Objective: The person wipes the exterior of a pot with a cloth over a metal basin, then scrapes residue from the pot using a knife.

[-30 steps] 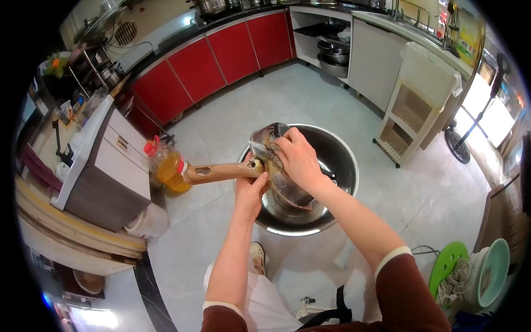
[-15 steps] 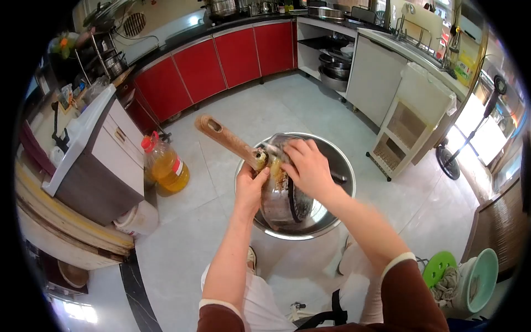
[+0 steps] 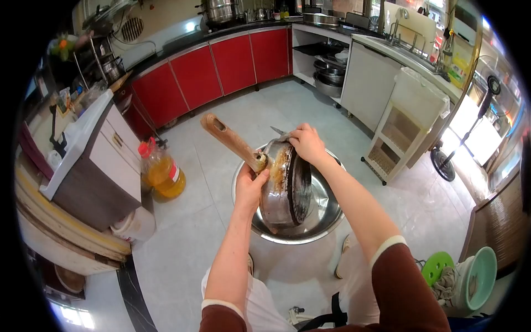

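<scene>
Saucepan (image 3: 275, 193), tilted, grey, stained brown and black, is clasped by left fingers (image 3: 261, 177); what right fingers (image 3: 298, 139) grip, I cannot tell.

I see white glare (image 3: 470, 117) well right of my pan (image 3: 275, 193); far around it, the view bows into black.

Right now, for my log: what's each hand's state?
Left hand: closed, holding the pan beside its handle.
Right hand: closed on a grey thing at the pan's upper edge; what it is cannot be told.
</scene>
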Action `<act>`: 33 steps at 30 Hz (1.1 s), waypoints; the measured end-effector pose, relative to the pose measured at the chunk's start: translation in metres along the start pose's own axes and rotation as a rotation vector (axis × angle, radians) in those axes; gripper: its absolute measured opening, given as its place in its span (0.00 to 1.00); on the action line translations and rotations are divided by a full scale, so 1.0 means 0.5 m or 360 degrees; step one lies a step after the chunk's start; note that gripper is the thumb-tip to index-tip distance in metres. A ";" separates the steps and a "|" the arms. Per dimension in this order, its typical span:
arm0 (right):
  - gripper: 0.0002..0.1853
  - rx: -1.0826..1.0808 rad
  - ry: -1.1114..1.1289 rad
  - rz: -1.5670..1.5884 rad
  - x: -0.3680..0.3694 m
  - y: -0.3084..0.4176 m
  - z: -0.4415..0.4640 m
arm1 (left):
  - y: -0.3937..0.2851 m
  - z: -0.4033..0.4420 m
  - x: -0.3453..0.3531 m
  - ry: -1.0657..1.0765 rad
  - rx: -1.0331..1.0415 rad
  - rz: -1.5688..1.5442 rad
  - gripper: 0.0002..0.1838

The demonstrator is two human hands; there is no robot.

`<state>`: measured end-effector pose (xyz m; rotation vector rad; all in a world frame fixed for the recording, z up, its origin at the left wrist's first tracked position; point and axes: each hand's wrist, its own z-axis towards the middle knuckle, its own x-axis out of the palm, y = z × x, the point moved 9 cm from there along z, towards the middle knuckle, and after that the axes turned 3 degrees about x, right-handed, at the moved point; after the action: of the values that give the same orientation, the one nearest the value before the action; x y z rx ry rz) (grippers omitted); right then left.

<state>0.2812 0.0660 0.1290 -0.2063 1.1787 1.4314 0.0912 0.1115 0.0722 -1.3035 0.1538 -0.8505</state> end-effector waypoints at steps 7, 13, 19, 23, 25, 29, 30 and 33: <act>0.11 -0.0379 0.0039 0.0179 -0.048 0.090 -0.108 | -0.002 -0.002 0.003 0.0009 -0.0052 0.0061 0.31; 0.18 0.0704 0.0855 0.1985 -0.033 0.034 -0.161 | -0.021 -0.010 0.013 0.0034 -0.0037 0.0160 0.30; 0.18 0.0942 0.0772 0.2368 -0.018 0.032 -0.185 | -0.023 0.003 0.013 -0.0004 -0.0004 0.0190 0.31; 0.21 0.0703 0.0934 0.2367 -0.015 0.048 -0.175 | -0.040 -0.003 0.021 0.0004 0.0015 0.0125 0.29; 0.26 0.0354 0.0856 0.2064 -0.034 0.069 -0.164 | -0.040 0.002 0.023 0.0007 0.0046 0.0088 0.28; 0.27 0.0204 0.0562 0.1640 -0.055 0.070 -0.155 | -0.047 0.000 0.025 0.0002 0.0055 0.0046 0.27; 0.27 0.0204 0.0562 0.1645 -0.052 0.065 -0.154 | -0.047 -0.001 0.026 0.0002 0.0054 0.0050 0.27; 0.25 -0.0040 0.0476 0.1040 -0.060 0.064 -0.152 | -0.044 -0.003 0.018 -0.0037 0.0042 0.0055 0.27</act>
<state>0.2255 -0.0016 0.1315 -0.0494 1.5594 2.0338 0.0864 0.1045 0.0947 -1.2819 0.1458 -0.8054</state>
